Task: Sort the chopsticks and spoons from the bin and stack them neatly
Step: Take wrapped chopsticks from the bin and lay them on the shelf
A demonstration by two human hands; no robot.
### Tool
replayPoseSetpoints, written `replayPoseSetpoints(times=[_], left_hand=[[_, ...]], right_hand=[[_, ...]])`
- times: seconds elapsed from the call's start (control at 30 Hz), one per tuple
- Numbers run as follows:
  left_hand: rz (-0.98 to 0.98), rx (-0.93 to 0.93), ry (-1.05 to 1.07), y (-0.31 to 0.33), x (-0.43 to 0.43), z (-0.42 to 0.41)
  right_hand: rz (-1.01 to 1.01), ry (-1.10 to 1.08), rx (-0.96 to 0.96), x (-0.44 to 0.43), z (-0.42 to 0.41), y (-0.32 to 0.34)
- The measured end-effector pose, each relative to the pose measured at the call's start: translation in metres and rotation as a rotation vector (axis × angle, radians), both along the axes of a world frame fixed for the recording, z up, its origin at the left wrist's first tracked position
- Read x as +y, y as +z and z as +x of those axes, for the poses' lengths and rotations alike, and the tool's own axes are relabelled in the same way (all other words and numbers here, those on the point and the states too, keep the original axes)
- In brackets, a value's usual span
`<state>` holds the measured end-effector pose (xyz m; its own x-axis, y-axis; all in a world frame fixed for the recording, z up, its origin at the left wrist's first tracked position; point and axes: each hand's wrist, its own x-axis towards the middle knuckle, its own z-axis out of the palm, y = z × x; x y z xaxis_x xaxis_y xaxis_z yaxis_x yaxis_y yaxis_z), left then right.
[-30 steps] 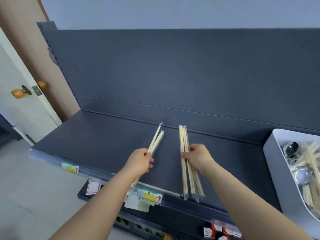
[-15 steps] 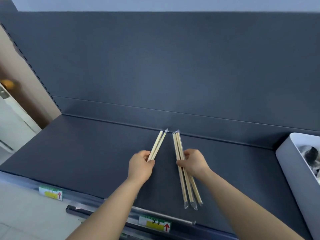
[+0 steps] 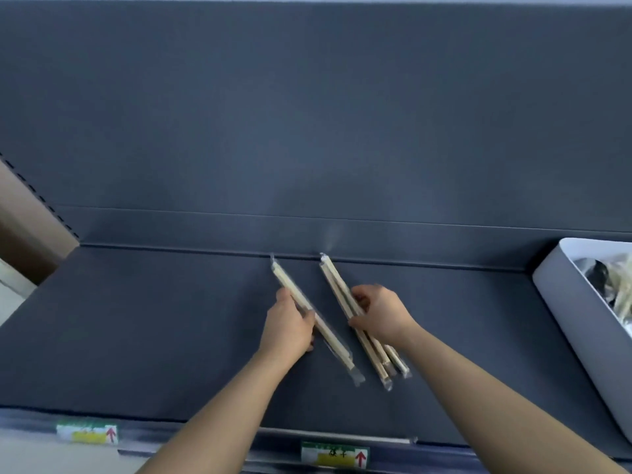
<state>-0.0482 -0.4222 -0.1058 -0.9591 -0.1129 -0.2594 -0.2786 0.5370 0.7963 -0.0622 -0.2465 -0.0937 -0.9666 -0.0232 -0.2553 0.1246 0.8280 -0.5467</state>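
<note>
On the dark shelf (image 3: 136, 336), the left hand (image 3: 290, 328) pinches a single wrapped chopstick pack (image 3: 334, 347) near its middle, thumb and fingers curled about it. The right hand (image 3: 379, 316) grips a bundle of wrapped chopsticks (image 3: 336, 285) from the right side, fingers closed round it. Both lie near the middle of the shelf, low over it. Whether they rest on the surface or hang just above it is hard to tell from this angle. Their long axes run almost parallel, from far-left to near-right. The far tips come close to the shelf's back edge and the near ends point toward the front right. The single pack lies just left of the bundle, with a narrow strip of shelf between them, and the bundle's near ends fan apart slightly. The likely next step is to slide the single pack right against the bundle, which falls to the left hand, and keeping the two axes matched will matter. The white bin (image 3: 574, 323) stands well apart at the right edge, with more cutlery inside.
</note>
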Motion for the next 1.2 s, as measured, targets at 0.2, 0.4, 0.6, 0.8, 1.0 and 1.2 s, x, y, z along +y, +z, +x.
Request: replayPoseSetpoints(times=[0.2, 0.4, 0.6, 0.8, 1.0, 1.2], left_hand=[[-0.585, 0.280, -0.551, -0.006, -0.032, -0.023], [-0.508, 0.368, -0.654, -0.017, -0.031, -0.033], [-0.502, 0.397, -0.613, -0.020, -0.028, -0.022], [-0.491, 0.512, -0.660, 0.004, -0.011, -0.006], [-0.472, 0.667, -0.719, 0.051, 0.048, 0.020], [-0.436, 0.767, -0.805, 0.081, 0.150, 0.060]], right_hand=[[0.076, -0.063, 0.004, -0.004, 0.013, -0.001], [0.069, 0.039, 0.011, -0.001, 0.018, 0.003], [0.108, 0.056, -0.004, 0.001, 0.022, 0.009], [0.123, -0.040, 0.095, 0.017, 0.049, 0.027], [0.303, -0.068, 0.243, 0.067, 0.109, 0.063], [0.369, -0.226, 0.309, 0.173, 0.180, 0.087]])
